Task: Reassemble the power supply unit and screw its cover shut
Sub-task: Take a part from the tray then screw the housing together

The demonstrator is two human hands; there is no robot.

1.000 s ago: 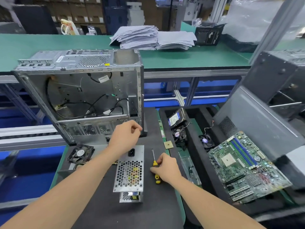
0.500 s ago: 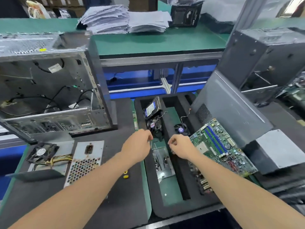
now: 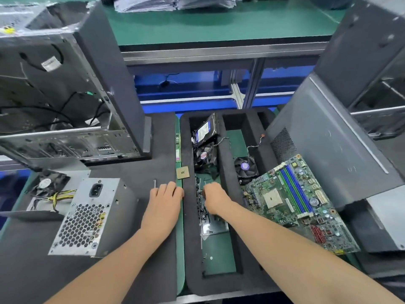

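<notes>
The power supply [image 3: 87,216] sits on the dark mat [image 3: 131,170] at the near left of the surface. Its honeycomb grille faces up and its socket is toward the far end. Just past its far left corner lie a small fan [image 3: 47,183] and a bundle of yellow wires [image 3: 63,194].

The left hand [image 3: 163,200] rests knuckles-up on the mat just right of the power supply, apart from it, with its fingers curled down at the mat's right edge. A thin metal shaft, the screwdriver [image 3: 155,184], pokes out beside the knuckles; I cannot tell whether the hand is grasping it.

The right hand [image 3: 215,197] is down in the long middle slot of the black foam tray [image 3: 188,238], fingers bent into a scatter of screws [image 3: 202,209]. Its fingertips are hidden, so I cannot tell if it has pinched one.

A small square chip [image 3: 183,172] lies just beyond the left hand. A green motherboard [image 3: 295,200] leans on the tray's right side, and the open computer case [image 3: 65,95] stands at the far left.
</notes>
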